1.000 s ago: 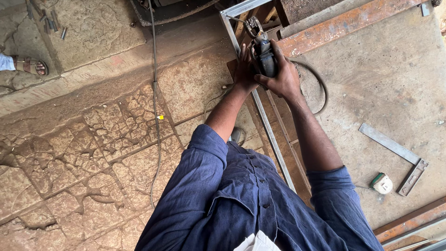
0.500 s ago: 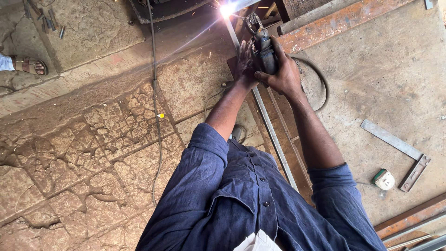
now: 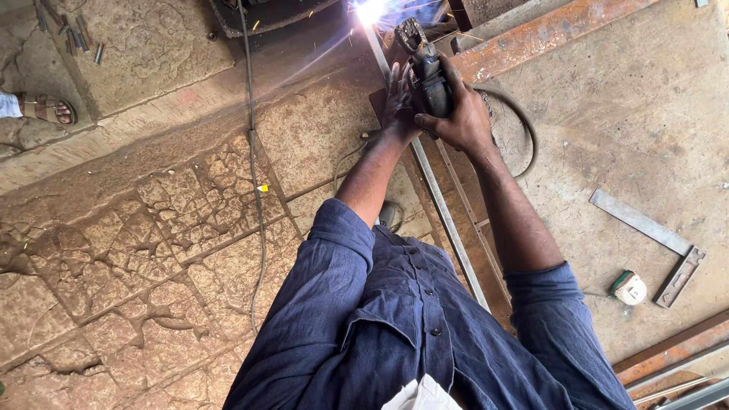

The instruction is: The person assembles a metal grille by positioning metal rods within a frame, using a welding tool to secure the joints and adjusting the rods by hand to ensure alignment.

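Note:
My right hand (image 3: 458, 114) grips the dark handle of a welding electrode holder (image 3: 424, 64), which points up toward a bright white arc flash (image 3: 370, 11) at the top of the view. My left hand (image 3: 398, 99) rests against the holder's left side and steadies it. The arc burns at the end of a long thin steel bar (image 3: 448, 220) that runs down between my arms. Sparks scatter around the flash. Both forearms are bare below rolled blue sleeves.
A rusty steel beam (image 3: 547, 34) lies at the top right. A steel square (image 3: 653, 235) and a tape measure (image 3: 629, 288) lie on the concrete at right. A cable (image 3: 255, 190) runs down the cracked stone floor. Another person's sandalled foot (image 3: 45, 108) shows at far left.
The arc has struck and grown brighter, with sparks now flying. My hands and the holder have stayed close to the same spot at the bar's end.

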